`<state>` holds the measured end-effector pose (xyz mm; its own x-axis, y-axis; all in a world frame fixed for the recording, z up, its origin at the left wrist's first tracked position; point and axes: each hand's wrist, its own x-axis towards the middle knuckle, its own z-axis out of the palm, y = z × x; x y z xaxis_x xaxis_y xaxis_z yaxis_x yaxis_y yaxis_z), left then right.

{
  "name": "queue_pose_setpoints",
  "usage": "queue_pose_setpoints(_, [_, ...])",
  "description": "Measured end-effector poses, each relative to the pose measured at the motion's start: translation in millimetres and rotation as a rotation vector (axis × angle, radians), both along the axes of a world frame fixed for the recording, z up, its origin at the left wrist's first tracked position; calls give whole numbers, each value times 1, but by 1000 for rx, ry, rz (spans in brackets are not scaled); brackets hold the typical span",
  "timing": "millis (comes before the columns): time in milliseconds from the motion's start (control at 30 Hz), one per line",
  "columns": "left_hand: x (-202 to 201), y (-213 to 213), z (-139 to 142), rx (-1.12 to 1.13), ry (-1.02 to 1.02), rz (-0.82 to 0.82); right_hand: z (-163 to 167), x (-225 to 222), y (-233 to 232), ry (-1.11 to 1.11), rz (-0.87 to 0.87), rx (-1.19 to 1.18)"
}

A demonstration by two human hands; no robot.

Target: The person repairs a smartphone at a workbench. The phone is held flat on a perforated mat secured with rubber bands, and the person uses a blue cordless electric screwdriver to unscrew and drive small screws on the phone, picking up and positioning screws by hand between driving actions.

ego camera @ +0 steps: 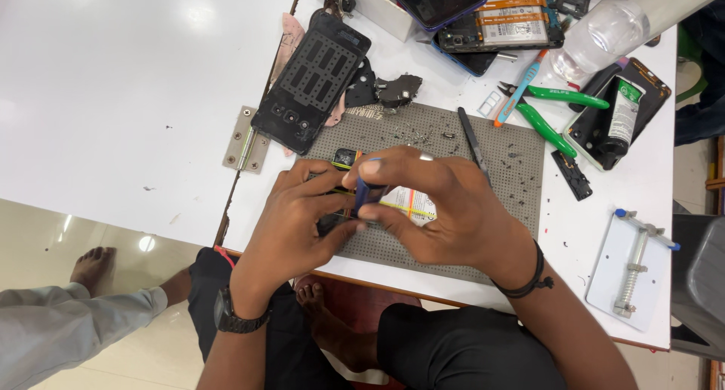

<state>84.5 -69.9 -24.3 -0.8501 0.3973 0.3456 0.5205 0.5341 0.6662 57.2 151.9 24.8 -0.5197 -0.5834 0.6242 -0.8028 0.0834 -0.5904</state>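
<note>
An opened phone (404,203) with a white battery and yellow strips lies on a grey perforated mat (498,160), mostly hidden under my hands. My left hand (302,216) presses on the phone's left end, fingers curled over it. My right hand (438,201) pinches a small dark blue tool (364,190) upright over the phone's middle, thumb and forefinger closed on it. A watch sits on my left wrist, a black band on my right.
A black phone back cover (310,80) lies at the mat's upper left beside a metal hinge (243,141). Green-handled pliers (555,110), black tweezers (474,142), another opened phone (502,27), a plastic bottle (604,35), a metal clamp plate (630,269) sit right. Another person's sleeve (68,322) is lower left.
</note>
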Motion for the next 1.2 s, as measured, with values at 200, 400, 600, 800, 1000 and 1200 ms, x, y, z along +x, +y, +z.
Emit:
queue_pose_setpoints(200, [1,5,3,-35,31,30,-1,2,2,3,-50,127])
queue_pose_setpoints(400, [1,4,6,-58,49,46,-2,2,3,92,-78,79])
queue_pose_setpoints(600, [-1,2,8,-78,31,43,-3,3,2,83,-53,57])
queue_pose_setpoints(800, [-2,4,8,-62,14,38,-5,-2,6,11,14,-5])
queue_pose_setpoints(1000, [-2,4,7,-64,27,53,-3,-2,5,5,32,3])
queue_pose_setpoints(1200, [-2,5,6,-71,25,54,-1,-2,7,9,37,16])
